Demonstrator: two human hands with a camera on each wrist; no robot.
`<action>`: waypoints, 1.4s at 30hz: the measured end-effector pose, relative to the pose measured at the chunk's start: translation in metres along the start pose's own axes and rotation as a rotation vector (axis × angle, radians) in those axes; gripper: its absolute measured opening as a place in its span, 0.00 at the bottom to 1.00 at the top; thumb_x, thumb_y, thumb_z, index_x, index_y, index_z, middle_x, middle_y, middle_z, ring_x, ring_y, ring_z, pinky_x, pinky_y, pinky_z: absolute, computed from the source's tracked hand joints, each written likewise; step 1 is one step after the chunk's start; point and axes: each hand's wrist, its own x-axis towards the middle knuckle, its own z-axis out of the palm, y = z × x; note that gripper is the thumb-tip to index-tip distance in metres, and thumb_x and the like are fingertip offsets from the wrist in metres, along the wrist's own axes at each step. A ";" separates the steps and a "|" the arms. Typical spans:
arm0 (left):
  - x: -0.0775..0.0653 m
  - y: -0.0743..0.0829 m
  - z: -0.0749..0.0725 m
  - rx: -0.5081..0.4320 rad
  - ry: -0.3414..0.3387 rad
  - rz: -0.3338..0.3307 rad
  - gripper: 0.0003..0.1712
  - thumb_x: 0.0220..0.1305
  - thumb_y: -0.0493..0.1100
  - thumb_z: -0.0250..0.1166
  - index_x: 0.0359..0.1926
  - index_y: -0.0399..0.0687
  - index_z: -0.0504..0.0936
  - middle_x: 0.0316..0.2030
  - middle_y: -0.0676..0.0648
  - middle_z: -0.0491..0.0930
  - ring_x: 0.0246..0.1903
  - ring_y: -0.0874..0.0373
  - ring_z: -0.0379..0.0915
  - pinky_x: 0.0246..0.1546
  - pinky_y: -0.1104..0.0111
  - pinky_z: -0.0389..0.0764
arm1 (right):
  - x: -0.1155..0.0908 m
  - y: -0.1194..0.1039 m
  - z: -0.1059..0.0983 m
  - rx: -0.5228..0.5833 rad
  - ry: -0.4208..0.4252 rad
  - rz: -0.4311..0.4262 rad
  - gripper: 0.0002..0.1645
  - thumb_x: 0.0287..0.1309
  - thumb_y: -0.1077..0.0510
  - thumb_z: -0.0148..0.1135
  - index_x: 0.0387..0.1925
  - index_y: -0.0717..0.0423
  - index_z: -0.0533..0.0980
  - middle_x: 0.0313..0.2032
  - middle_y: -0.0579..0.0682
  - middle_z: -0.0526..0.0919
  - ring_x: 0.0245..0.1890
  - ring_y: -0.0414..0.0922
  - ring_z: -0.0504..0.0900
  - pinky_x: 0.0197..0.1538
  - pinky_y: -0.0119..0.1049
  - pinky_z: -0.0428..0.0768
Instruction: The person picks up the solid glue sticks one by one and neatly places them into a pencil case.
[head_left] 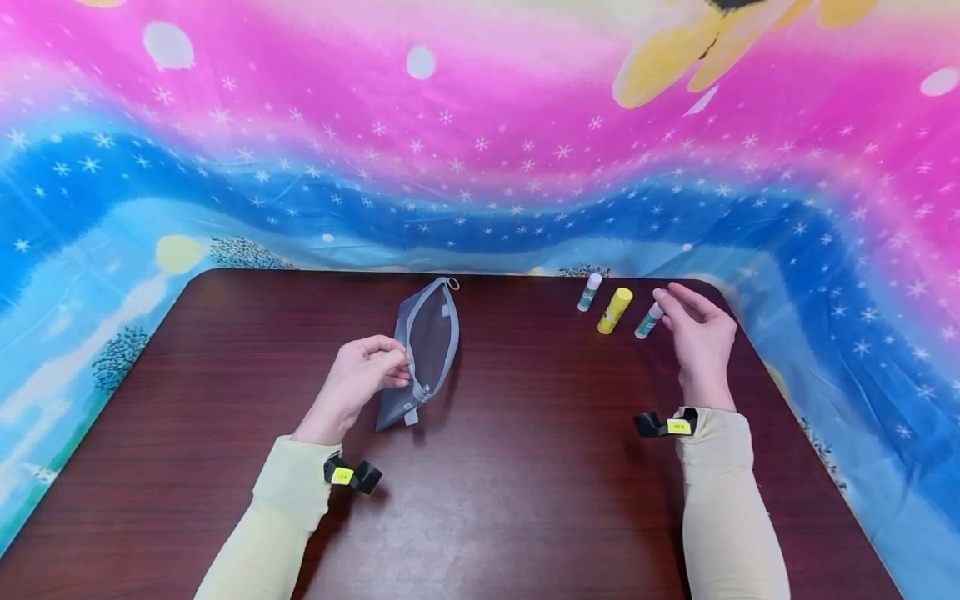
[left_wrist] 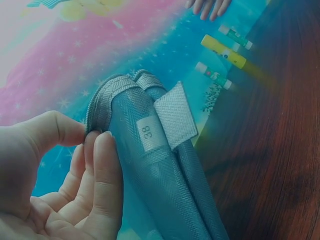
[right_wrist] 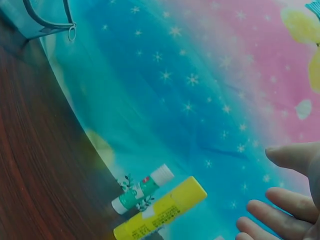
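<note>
Our left hand [head_left: 366, 377] pinches a pouch [head_left: 431, 343], seemingly soft and light, while just left of our loosely spread, unladen right hand [head_left: 703, 343] stands a glue stick [head_left: 646, 324], probably stiff, smooth, best gripped midway.

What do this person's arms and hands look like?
Both sleeves are long and pale yellow, each with a black device and yellow label at its end; the print is too small to read. The left hand and right hand wear no gloves.

The pouch [head_left: 433, 337] is grey, middle tube [head_left: 615, 312] yellow, backdrop [head_left: 480, 158] snowflake-patterned.
</note>
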 end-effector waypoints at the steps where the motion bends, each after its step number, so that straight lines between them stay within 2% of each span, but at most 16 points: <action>1: 0.000 0.000 0.000 -0.002 0.001 0.001 0.08 0.68 0.32 0.61 0.43 0.28 0.79 0.33 0.43 0.85 0.29 0.57 0.81 0.36 0.68 0.86 | 0.001 0.001 -0.001 0.001 0.008 0.005 0.29 0.50 0.50 0.82 0.54 0.54 0.85 0.49 0.49 0.85 0.47 0.42 0.84 0.46 0.25 0.82; 12: 0.000 -0.001 0.000 -0.012 0.000 0.004 0.08 0.68 0.32 0.61 0.43 0.29 0.79 0.33 0.43 0.85 0.29 0.57 0.81 0.35 0.68 0.86 | 0.009 0.013 -0.010 -0.018 0.075 0.040 0.30 0.50 0.51 0.82 0.55 0.54 0.84 0.43 0.45 0.87 0.48 0.40 0.82 0.45 0.25 0.79; 20: -0.001 -0.002 -0.001 -0.003 -0.005 0.002 0.09 0.68 0.33 0.62 0.44 0.28 0.79 0.33 0.43 0.85 0.29 0.56 0.81 0.36 0.67 0.86 | 0.020 0.027 -0.016 -0.087 0.086 0.093 0.31 0.52 0.51 0.80 0.58 0.52 0.83 0.46 0.44 0.86 0.50 0.38 0.82 0.54 0.31 0.78; 26: 0.000 -0.001 -0.001 0.014 -0.007 0.015 0.09 0.68 0.35 0.63 0.44 0.30 0.80 0.34 0.43 0.85 0.30 0.55 0.82 0.37 0.67 0.87 | 0.029 0.043 -0.017 -0.135 0.071 0.122 0.33 0.56 0.54 0.78 0.62 0.55 0.80 0.49 0.46 0.86 0.47 0.36 0.83 0.53 0.31 0.77; 29: 0.000 -0.001 -0.001 0.018 -0.008 0.012 0.09 0.68 0.35 0.63 0.44 0.30 0.80 0.34 0.43 0.85 0.30 0.55 0.82 0.37 0.66 0.87 | 0.033 0.049 -0.017 -0.187 0.054 0.131 0.34 0.57 0.53 0.77 0.64 0.55 0.79 0.52 0.48 0.85 0.46 0.36 0.82 0.55 0.32 0.78; 33: 0.001 -0.001 -0.001 0.019 -0.009 0.013 0.10 0.68 0.35 0.63 0.44 0.29 0.81 0.34 0.43 0.85 0.30 0.55 0.82 0.37 0.67 0.87 | 0.036 0.056 -0.016 -0.321 0.025 0.119 0.35 0.57 0.50 0.76 0.65 0.54 0.78 0.55 0.50 0.84 0.45 0.35 0.81 0.52 0.31 0.78; 36: 0.001 -0.001 -0.001 0.021 -0.012 0.013 0.10 0.69 0.35 0.64 0.45 0.30 0.81 0.34 0.42 0.85 0.30 0.55 0.82 0.37 0.67 0.87 | 0.038 0.060 -0.015 -0.402 0.005 0.113 0.36 0.58 0.50 0.75 0.66 0.53 0.76 0.58 0.53 0.82 0.49 0.37 0.82 0.52 0.30 0.78; 42: 0.001 0.000 0.000 0.024 -0.012 0.001 0.10 0.69 0.36 0.64 0.45 0.31 0.81 0.34 0.42 0.86 0.30 0.54 0.82 0.38 0.66 0.87 | 0.037 0.064 -0.013 -0.459 -0.019 0.124 0.35 0.61 0.53 0.73 0.68 0.54 0.74 0.62 0.57 0.79 0.58 0.45 0.80 0.58 0.36 0.78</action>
